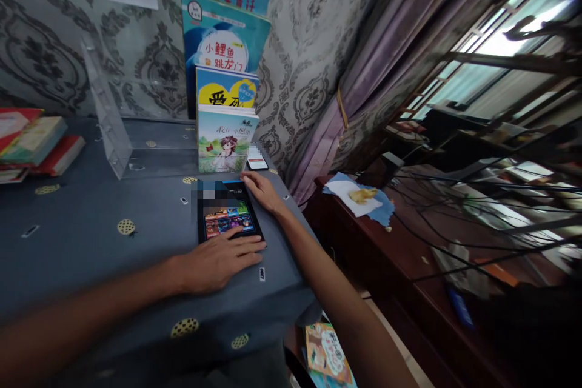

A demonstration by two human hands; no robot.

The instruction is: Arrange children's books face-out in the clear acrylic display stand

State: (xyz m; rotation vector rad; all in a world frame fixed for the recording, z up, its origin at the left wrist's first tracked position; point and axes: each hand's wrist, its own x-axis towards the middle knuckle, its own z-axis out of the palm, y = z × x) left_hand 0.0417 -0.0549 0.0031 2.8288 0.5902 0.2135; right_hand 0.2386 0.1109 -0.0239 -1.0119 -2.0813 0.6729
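A dark book or flat case [231, 209] with small colourful pictures lies on the patterned grey-blue tablecloth [150, 224]. Across its near edge rests my left hand [222, 259], palm down, fingers spread and pointing right. My right hand [262, 191] is at the item's upper right corner, fingers extended and lying against its edge. Just beyond stand several books in a clear stepped rack [107, 115], the front one a green-white book [222, 139] with a drawn figure. A phone [257, 159] with a lit screen lies right of that book.
Stacked books [36, 142] sit at the far left. To the right, a dark red desk [350, 242] holds a cloth [382, 209] and hanging cables. A purple curtain [354, 73] falls beside the patterned wall. More books [328, 351] lie below the table edge.
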